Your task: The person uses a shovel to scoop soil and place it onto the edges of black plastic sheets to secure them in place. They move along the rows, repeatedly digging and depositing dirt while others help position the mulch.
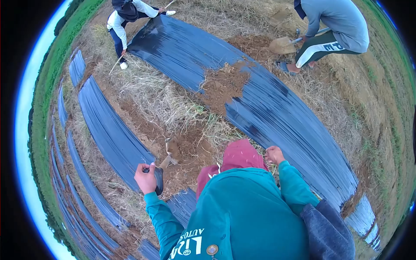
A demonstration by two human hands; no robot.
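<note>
My left hand (146, 178) is closed around the black grip of a shovel (165, 162), whose short-looking wooden shaft points down to the loose brown soil. Its lower end is soil-coloured and hard to make out. My right hand (274, 154) is raised beside the maroon cloth at my front, its fingers curled together; whether anything is in them cannot be seen. Beyond it runs a wide strip of dark plastic sheeting (277, 112), with a heap of soil (225, 86) lying across its middle.
At upper right, a person in grey (333, 21) bends over with a shovel (284, 45). A person in white (128, 17) at upper left holds a stick at the sheet's far end. More plastic-covered rows (108, 130) lie to the left, with dry grass (173, 102) between them.
</note>
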